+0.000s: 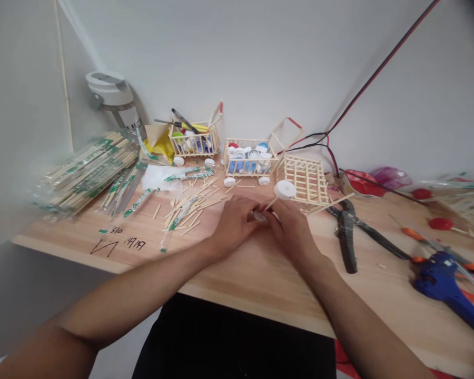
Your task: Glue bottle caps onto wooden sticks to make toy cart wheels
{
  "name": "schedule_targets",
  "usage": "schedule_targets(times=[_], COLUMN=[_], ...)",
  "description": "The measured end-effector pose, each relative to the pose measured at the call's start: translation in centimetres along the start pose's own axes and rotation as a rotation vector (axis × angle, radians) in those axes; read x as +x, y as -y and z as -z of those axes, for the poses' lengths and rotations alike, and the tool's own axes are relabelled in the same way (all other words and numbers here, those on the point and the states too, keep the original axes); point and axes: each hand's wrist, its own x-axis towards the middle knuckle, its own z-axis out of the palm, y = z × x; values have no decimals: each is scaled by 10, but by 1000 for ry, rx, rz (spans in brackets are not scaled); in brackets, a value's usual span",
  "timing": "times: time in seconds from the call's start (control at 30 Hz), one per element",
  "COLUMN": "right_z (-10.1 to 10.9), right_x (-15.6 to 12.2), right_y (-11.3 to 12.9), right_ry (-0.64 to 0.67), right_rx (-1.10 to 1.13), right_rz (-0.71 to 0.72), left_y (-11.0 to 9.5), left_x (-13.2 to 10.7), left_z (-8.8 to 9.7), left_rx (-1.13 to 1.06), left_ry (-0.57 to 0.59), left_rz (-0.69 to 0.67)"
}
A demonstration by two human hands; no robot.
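Both my hands meet over the front middle of the table. Pinched in my right hand [286, 223] is a short wooden stick [270, 203] with a white bottle cap [285, 189] on its upper end. The fingers of my left hand [237, 223] are closed at the stick's lower end, around a second pale cap [259, 215] that is mostly hidden. Just beyond stands a small stick-built cart [249, 172] on white cap wheels, filled with blue and white caps. A flat stick lattice frame [306, 179] lies right of it.
Cut stick pieces [193, 210] lie scattered left of my hands, near bundled wrapped chopsticks [90, 173]. Another cart [195, 143] holds caps and pens at the back. Black-handled cutters [346, 237] and a blue glue gun [442, 279] lie to the right. A cup [112, 97] stands back left.
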Motion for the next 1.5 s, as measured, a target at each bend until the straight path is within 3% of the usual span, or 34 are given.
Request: schedule_targets(times=[0.33, 1.5], right_z=[0, 2], right_x=[-1, -1], right_y=[-3, -1], right_ry=[-43, -5], right_rx=[-21, -55], right_rz=[-2, 29], left_y=[-1, -2], left_x=[0, -1], left_z=[1, 2], left_rx=[1, 16], left_ry=[12, -3], left_rz=[13, 25])
